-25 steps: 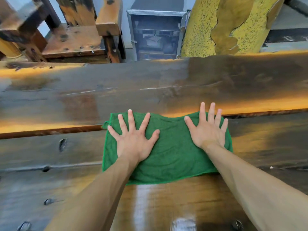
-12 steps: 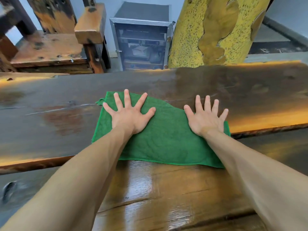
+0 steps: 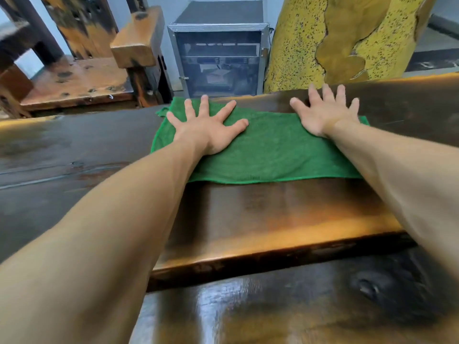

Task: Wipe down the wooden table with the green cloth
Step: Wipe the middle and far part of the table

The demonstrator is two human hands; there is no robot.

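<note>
A: Where is the green cloth [image 3: 268, 147]?

B: Spread flat at the far edge of the wooden table [image 3: 260, 219], in front of a metal-framed cabinet [image 3: 218, 53].

A: And the hands?

B: The left hand [image 3: 208, 127] lies flat on the cloth's left part, fingers spread. The right hand [image 3: 325, 112] presses its right far corner, fingers splayed, fingertips reaching onto bare wood. Neither pinches anything.

A green terry cloth [image 3: 268, 150] lies spread flat, roughly rectangular, at the far edge of a dark, glossy, thick-planked wooden table [image 3: 260, 214], its far left corner slightly rumpled.
</note>
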